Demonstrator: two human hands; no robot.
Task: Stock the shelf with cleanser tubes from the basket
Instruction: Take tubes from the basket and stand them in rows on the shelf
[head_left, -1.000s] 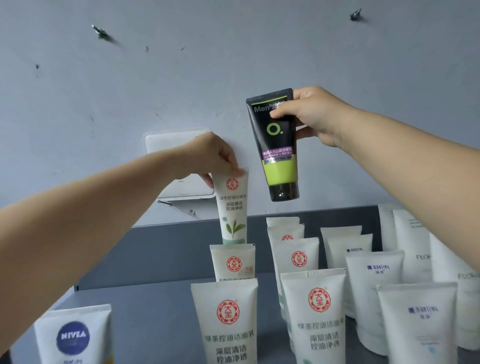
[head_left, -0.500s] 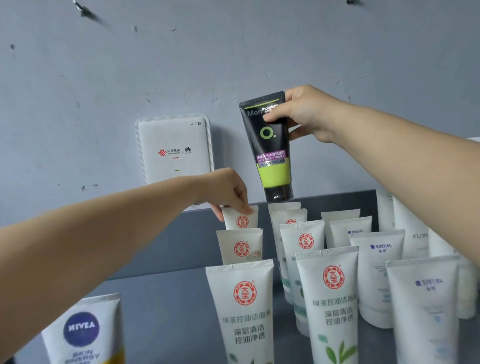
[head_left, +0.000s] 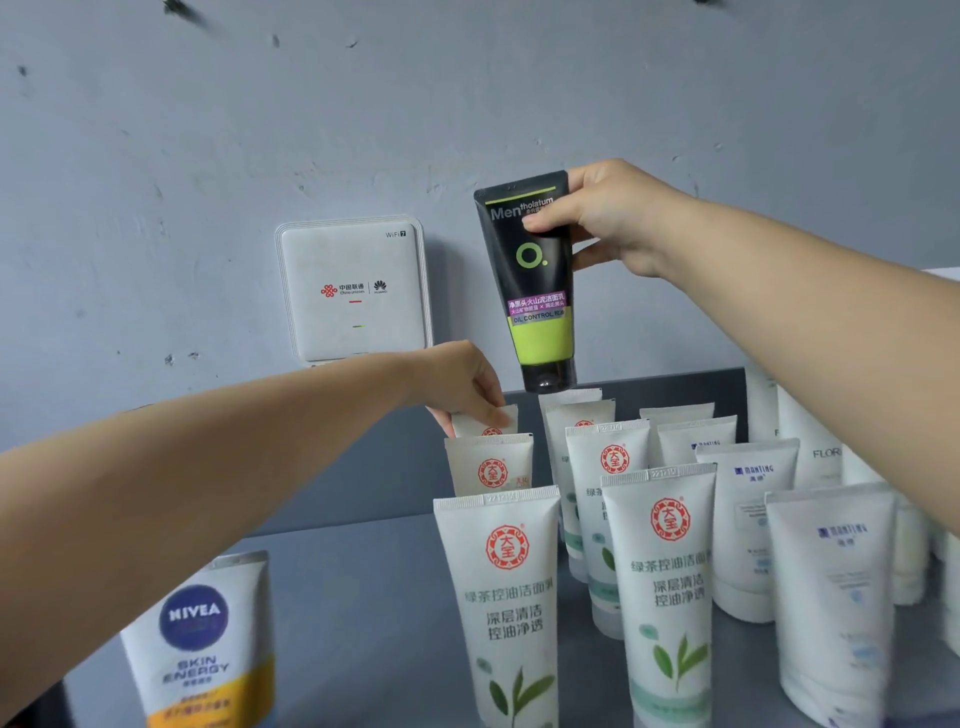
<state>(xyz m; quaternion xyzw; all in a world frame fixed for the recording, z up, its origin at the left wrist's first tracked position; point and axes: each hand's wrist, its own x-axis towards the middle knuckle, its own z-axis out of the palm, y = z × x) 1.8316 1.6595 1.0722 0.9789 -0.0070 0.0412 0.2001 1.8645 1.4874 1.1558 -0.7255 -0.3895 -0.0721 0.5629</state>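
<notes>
My left hand (head_left: 462, 387) pinches the top of a white tube (head_left: 485, 422) at the back of its shelf (head_left: 363, 597) row. At two o'clock, my right hand (head_left: 613, 218) grips the black tube (head_left: 535, 280), which I judge needs a slot next.

The person's left arm enters from the lower left edge of the frame and reaches up toward the centre, bare forearm stretched almost straight. The left hand (head_left: 462, 384) sits just below mid-frame, knuckles up, its fingers and thumb curled downward in a pinch. The right arm comes in from the right edge, sloping up toward the upper centre. The right hand (head_left: 613, 218) is higher than the left, wrist slightly bent, thumb pointing left across the front and fingers curled behind in a grip. The two hands are apart, the right above the left.
</notes>
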